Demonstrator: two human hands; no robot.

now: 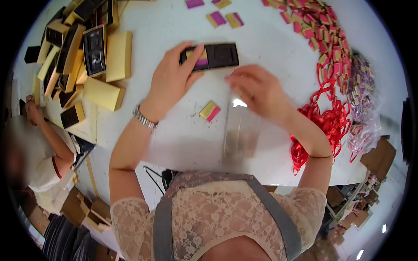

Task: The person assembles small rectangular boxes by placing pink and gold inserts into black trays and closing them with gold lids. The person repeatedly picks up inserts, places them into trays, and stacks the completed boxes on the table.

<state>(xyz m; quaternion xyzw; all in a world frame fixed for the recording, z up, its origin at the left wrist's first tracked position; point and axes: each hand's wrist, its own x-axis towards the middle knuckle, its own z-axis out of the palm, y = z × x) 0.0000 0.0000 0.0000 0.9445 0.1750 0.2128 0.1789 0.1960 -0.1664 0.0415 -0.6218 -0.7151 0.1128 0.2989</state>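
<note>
My left hand (174,78) grips the left end of a long dark tray (223,55), thumb across its top and fingers along its side. A gold-and-purple wrapped piece (201,59) sits in the tray's left compartment, partly under the thumb; the right compartment shows dark and bare. Close to the tray's lower right corner, my right hand (259,89) is closed with fingers curled and slightly blurred; what they hold, if anything, is unclear. Below it lies a clear plastic sleeve (239,135), its upper part hidden by the hand. A gold-and-pink piece (210,111) rests between my forearms.
Gold boxes (118,56) with dark trays are heaped at the far left. Several gold-and-purple pieces (216,19) lie beyond the tray. At right are a pink-and-gold pile (324,35), tangled red ribbons (320,122) and a clear bag (363,95). Another person's hand (32,108) is left.
</note>
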